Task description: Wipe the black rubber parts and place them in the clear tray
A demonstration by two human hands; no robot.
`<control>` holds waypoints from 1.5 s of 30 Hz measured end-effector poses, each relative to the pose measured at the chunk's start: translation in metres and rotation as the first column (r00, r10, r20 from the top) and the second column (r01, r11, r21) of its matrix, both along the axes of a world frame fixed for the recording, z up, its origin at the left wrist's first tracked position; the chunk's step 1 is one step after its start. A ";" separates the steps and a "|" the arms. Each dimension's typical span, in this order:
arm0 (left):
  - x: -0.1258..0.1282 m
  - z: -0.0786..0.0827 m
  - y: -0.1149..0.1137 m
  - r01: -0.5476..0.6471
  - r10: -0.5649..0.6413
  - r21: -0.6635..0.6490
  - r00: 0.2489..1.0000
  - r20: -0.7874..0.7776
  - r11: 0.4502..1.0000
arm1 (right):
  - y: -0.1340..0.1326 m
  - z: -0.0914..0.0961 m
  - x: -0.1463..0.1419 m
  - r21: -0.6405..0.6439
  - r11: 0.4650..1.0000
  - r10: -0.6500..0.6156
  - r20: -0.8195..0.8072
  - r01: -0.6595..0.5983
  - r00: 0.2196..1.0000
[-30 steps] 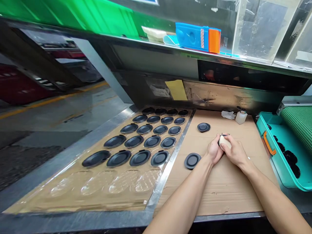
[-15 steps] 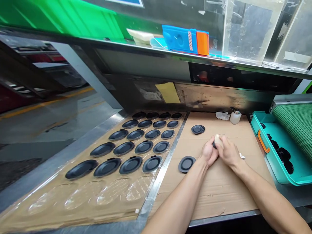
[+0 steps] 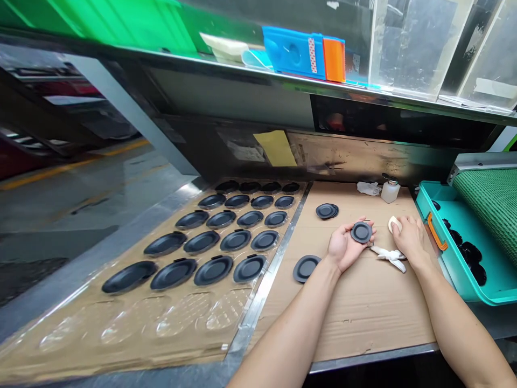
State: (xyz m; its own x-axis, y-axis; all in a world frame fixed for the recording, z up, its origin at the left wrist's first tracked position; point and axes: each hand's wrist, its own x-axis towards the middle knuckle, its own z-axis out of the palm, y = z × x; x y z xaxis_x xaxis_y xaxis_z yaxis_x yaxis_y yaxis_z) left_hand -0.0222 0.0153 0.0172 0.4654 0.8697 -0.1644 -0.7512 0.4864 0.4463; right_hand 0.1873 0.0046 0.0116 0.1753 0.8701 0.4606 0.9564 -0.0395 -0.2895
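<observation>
Cardboard-topped counter (image 3: 363, 318) live: black rubber disc (image 3: 361, 232) lying face up on open left hand (image 3: 346, 249), palm upward. Cream pad (image 3: 395, 224) covered by right hand (image 3: 412, 237), grip unclear. Hands held apart, disc face exposed, pad within reach; crumpled white cloth (image 3: 388, 257) just between.

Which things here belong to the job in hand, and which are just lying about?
In use: left hand, palm up, with a round black rubber disc on it; right hand on a cream foam pad.

Lying about: twisted white cloth; black disc on the cardboard; stack of black discs; rows of black discs in a clear plastic tray; white pump bottle; teal bin.
</observation>
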 end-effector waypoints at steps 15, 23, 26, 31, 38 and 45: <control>-0.001 0.020 -0.024 -0.409 0.708 0.612 0.589 -0.389 0.677 | -0.024 0.038 -0.022 -0.328 0.700 0.592 -0.229 -0.634 0.773; 0.000 0.023 -0.027 -0.475 0.703 0.547 0.620 -0.349 0.690 | -0.013 0.013 -0.035 -0.118 0.821 0.532 -0.201 -0.559 0.823; -0.001 0.016 -0.023 -0.420 0.677 0.575 0.645 -0.355 0.702 | -0.011 0.008 -0.036 -0.098 0.839 0.516 -0.163 -0.535 0.841; 0.001 0.002 -0.009 -0.276 0.488 0.441 0.721 -0.492 0.854 | -0.012 0.011 -0.039 0.020 0.885 0.463 -0.160 -0.466 0.872; -0.007 0.001 0.002 0.005 0.009 0.043 0.946 -0.325 0.999 | -0.017 0.016 -0.044 0.102 0.889 0.459 -0.225 -0.447 0.860; -0.008 -0.001 -0.002 0.207 -0.183 0.026 0.913 -0.364 0.978 | -0.020 0.016 -0.048 0.042 0.873 0.478 -0.270 -0.486 0.836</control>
